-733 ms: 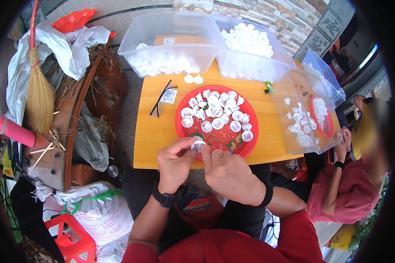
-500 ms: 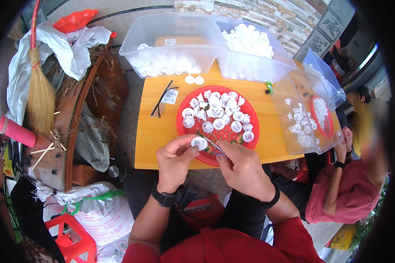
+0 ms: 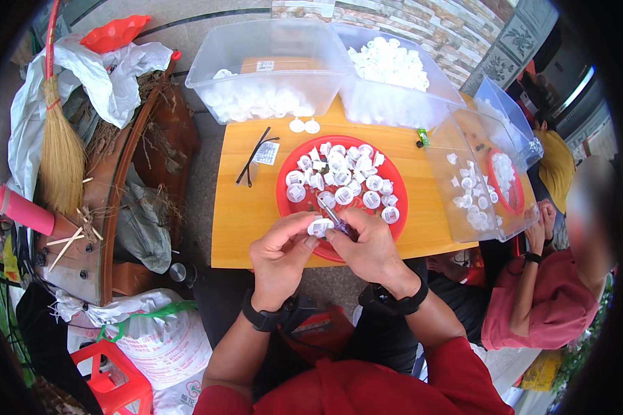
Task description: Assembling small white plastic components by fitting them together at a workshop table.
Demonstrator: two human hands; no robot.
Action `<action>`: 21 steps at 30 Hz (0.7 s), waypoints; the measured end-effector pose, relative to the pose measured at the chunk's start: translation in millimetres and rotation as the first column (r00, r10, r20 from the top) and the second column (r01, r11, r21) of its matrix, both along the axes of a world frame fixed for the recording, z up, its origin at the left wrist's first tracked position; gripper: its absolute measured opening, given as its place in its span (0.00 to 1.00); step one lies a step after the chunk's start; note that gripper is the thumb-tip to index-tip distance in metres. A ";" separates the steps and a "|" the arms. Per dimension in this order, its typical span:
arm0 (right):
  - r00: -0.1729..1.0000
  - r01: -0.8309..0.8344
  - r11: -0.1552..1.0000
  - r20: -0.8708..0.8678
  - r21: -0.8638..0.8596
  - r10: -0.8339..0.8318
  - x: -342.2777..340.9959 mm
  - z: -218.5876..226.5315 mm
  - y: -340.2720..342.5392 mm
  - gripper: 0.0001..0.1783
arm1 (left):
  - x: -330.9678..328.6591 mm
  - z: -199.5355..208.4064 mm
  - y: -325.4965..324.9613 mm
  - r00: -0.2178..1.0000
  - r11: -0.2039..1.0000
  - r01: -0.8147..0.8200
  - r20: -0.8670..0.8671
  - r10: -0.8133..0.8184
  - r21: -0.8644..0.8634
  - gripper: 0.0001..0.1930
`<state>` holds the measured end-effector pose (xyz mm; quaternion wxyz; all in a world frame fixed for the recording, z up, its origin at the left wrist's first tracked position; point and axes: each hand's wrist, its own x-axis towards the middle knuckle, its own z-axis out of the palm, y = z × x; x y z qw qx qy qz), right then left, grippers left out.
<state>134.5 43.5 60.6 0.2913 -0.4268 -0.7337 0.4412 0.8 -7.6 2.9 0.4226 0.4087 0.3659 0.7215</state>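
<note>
My left hand (image 3: 282, 257) pinches a round white plastic piece (image 3: 320, 227) between thumb and fingers, over the near edge of a red plate (image 3: 399, 173). In my right hand (image 3: 371, 250) is a small screwdriver (image 3: 336, 220) with a purplish, see-through handle. Its thin metal shaft points up and left, away from the held piece. The right thumb and fingertip touch the edge of that piece. Several similar white plastic pieces (image 3: 339, 166) lie heaped on the plate beyond my hands.
Clear plastic bins (image 3: 263, 66) of white parts stand along the table's (image 3: 246, 221) far side. Glasses (image 3: 254, 159) lie left of the plate. At right, another clear bin (image 3: 457, 214) stands near a seated person (image 3: 543, 297). A broom (image 3: 64, 152) leans at left.
My right hand has turned and closed in on the white piece, touching its edge. The screwdriver's shaft has swung from pointing at the piece to pointing up over the plate.
</note>
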 end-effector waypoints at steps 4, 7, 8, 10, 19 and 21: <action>1.000 -0.003 1.000 0.008 0.010 0.003 8.6 -0.9 8.1 0.06 | -0.3 7.9 0.6 0.998 0.996 0.029 0.057 -0.025 -0.082 0.17; 0.978 -0.162 0.978 0.108 -0.131 0.177 13.2 9.1 26.8 0.05 | -6.0 -1.5 1.8 0.991 0.986 -0.069 0.103 0.085 -0.153 0.14; 0.981 -0.122 0.955 0.114 -0.270 0.157 15.2 19.0 44.7 0.06 | -8.8 -4.1 4.7 0.992 0.987 -0.062 0.102 0.078 -0.148 0.14; 0.918 -0.093 0.934 -0.393 -0.344 -0.053 26.1 48.7 96.4 0.05 | -9.9 -7.0 3.5 0.985 0.965 -0.125 0.088 0.149 -0.231 0.13; 0.972 -0.047 0.977 0.216 -0.208 0.093 -1.1 15.9 66.2 0.11 | -13.1 -12.1 10.2 0.977 0.939 -0.193 0.032 0.210 -0.286 0.13; 0.938 -0.149 0.985 0.302 -0.086 0.168 -4.7 -7.7 56.5 0.12 | -11.9 -11.3 10.7 0.980 0.940 -0.182 0.028 0.198 -0.288 0.13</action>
